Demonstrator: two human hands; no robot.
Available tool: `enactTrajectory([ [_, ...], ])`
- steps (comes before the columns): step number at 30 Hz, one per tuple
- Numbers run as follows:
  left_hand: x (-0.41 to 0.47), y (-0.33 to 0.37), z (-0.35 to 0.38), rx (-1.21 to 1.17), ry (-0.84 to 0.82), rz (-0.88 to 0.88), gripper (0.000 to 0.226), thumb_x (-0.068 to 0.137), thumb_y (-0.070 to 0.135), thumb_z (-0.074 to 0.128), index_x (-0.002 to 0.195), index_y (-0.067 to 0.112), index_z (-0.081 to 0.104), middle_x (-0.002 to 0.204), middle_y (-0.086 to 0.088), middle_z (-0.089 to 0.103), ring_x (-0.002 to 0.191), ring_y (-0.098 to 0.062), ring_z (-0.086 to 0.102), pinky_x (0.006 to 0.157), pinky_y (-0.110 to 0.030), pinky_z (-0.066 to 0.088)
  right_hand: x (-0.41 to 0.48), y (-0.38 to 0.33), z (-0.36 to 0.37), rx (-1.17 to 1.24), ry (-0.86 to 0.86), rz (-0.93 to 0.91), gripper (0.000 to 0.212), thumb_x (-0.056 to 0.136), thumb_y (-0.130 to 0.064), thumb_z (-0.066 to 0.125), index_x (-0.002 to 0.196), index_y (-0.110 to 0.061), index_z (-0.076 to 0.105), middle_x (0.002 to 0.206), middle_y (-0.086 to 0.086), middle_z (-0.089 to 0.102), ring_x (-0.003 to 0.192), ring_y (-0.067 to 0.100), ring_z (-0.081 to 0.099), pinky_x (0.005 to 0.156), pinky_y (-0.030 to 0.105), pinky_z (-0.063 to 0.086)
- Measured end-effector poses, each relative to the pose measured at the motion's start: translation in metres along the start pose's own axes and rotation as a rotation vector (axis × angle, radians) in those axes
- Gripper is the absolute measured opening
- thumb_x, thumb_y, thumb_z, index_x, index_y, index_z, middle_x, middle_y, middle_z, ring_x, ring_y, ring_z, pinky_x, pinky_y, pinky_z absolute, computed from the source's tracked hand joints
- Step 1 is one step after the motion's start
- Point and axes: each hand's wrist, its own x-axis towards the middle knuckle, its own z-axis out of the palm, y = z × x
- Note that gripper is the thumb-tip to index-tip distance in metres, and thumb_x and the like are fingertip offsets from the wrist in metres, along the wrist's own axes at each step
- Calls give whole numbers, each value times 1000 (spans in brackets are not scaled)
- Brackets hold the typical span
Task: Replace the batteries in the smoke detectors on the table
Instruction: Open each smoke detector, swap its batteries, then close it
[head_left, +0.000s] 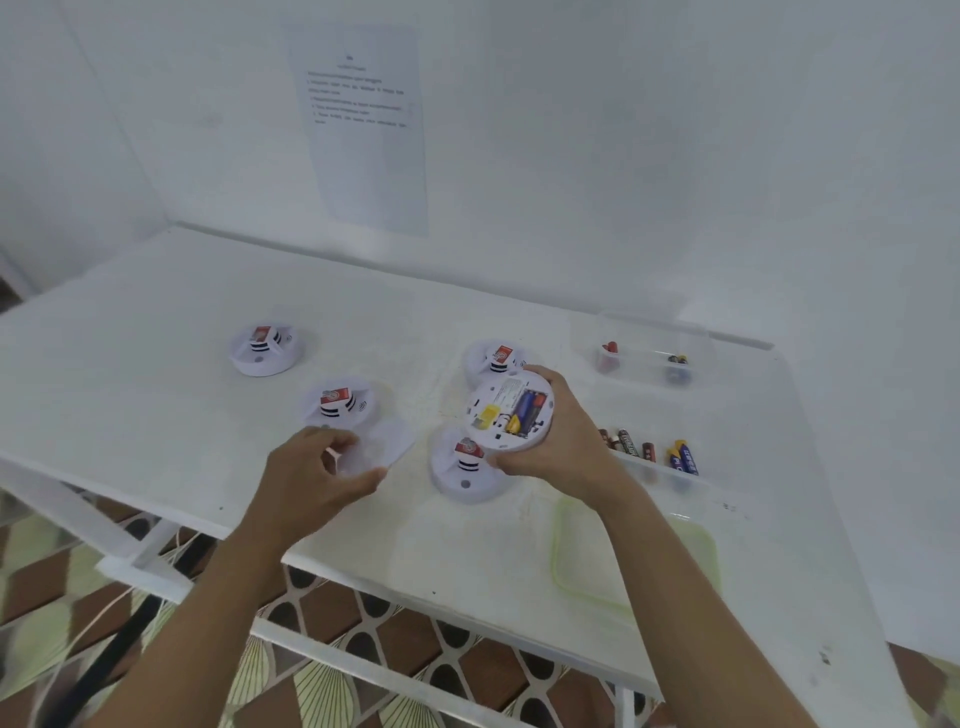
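Observation:
My right hand (558, 441) grips a white round smoke detector (511, 410) turned bottom up, lifted above the table; its open compartment shows blue and yellow batteries. My left hand (317, 467) holds a thin white round cover plate (382, 447) just over the table (156, 415). Other white detectors with red labels sit face up: one at the far left (266, 349), one by my left hand (340, 402), one under the held detector (462, 467) and one behind it (493, 358).
A clear tray (654, 457) with several loose batteries lies right of my right hand. A clear box (649, 358) with a few batteries stands behind it. A green-rimmed lid (634, 556) lies near the front edge. A printed sheet (363, 130) hangs on the wall.

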Motion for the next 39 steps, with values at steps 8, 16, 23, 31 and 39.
enactTrajectory([
  [8, -1, -13, 6, 149, -229, -125, 73, 75, 52, 76, 133, 13, 55, 125, -5, 52, 102, -17, 53, 84, -24, 39, 5, -4, 21, 61, -77, -12, 95, 64, 0, 91, 141, -22, 39, 125, -7, 62, 111, -2, 61, 85, 12, 50],
  [16, -2, 50, -14, -430, -349, -155, 41, 93, 59, 39, 117, 34, 61, 104, 12, 68, 87, -4, 64, 75, -22, 46, 7, -13, 42, 131, -135, -43, 98, 66, -1, 91, 142, -24, 33, 132, -3, 56, 119, 3, 58, 89, 20, 53],
  [23, 9, 49, -15, -770, -448, -188, 28, 99, 31, 53, 127, 28, 57, 111, 0, 70, 103, -18, 66, 87, -31, 54, 8, -19, 62, 301, -197, 70, 69, 94, -22, 69, 146, -42, 27, 137, -8, 56, 121, 12, 60, 98, 40, 55],
  [31, 48, 47, -31, -845, -148, -108, 24, 97, 24, 60, 119, 31, 63, 103, -5, 70, 92, -21, 70, 77, -34, 57, 17, -34, 89, 413, -90, 154, 45, 101, -25, 58, 142, -28, 41, 128, 9, 58, 106, 24, 70, 77, 34, 62],
  [39, 60, 46, -17, -835, -91, -40, 24, 97, 20, 60, 120, 26, 62, 115, 11, 69, 105, -6, 66, 87, -26, 56, 28, -46, 106, 474, 39, 102, 36, 106, -32, 44, 142, -30, 44, 115, 0, 68, 85, 14, 73, 51, 28, 56],
])
